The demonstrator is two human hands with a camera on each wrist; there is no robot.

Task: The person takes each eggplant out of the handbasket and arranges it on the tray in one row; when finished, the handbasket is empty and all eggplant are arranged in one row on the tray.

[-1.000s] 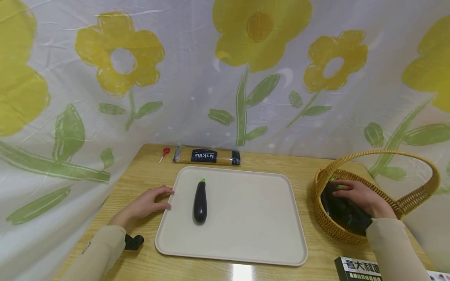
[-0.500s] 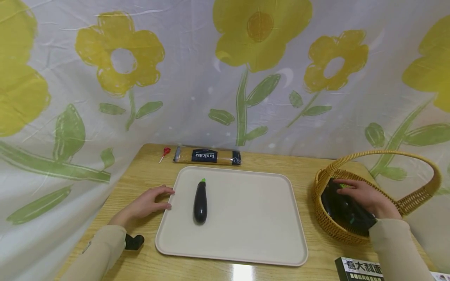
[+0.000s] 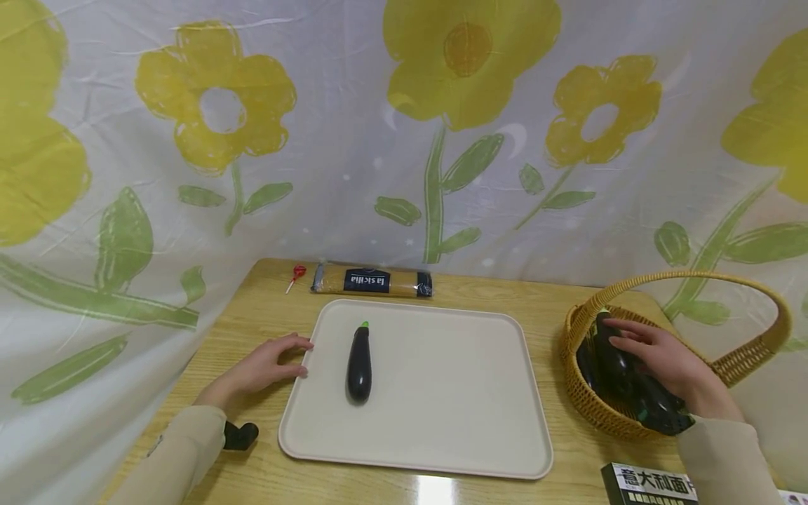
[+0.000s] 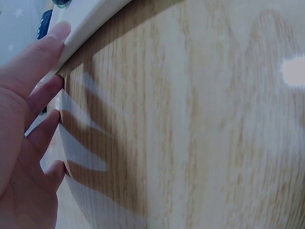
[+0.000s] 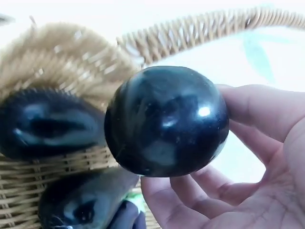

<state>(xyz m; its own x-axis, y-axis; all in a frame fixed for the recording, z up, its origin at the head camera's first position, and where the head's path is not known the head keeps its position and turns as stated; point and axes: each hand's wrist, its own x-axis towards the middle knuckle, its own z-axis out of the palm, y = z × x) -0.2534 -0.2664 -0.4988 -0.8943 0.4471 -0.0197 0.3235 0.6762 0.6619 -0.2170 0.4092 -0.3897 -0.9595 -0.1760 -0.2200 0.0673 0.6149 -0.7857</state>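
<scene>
My right hand (image 3: pixel 670 359) grips a glossy dark eggplant (image 5: pixel 167 121) over the wicker basket (image 3: pixel 583 403) at the right. In the right wrist view its rounded end faces the camera, with thumb and fingers around its sides. More eggplants (image 5: pixel 50 126) lie in the basket below it. My left hand (image 3: pixel 268 363) has its fingers loosely extended, fingertips at the left rim of the cream tray (image 3: pixel 448 400). On that tray, left of its middle, lies one eggplant (image 3: pixel 360 368), green stem end pointing away from me.
Behind the tray lies a packet of spaghetti (image 3: pixel 407 282), with a red lollipop (image 3: pixel 298 272) to its left. A black and white box (image 3: pixel 653 482) is at the front right, beside my right sleeve. The basket's tall handle (image 3: pixel 713 275) arches above my right hand. A flowered cloth hangs behind the table.
My right hand has shifted slightly right and lifted an eggplant, which now shows clear above the others in the basket. The left hand and the tray have stayed put.
</scene>
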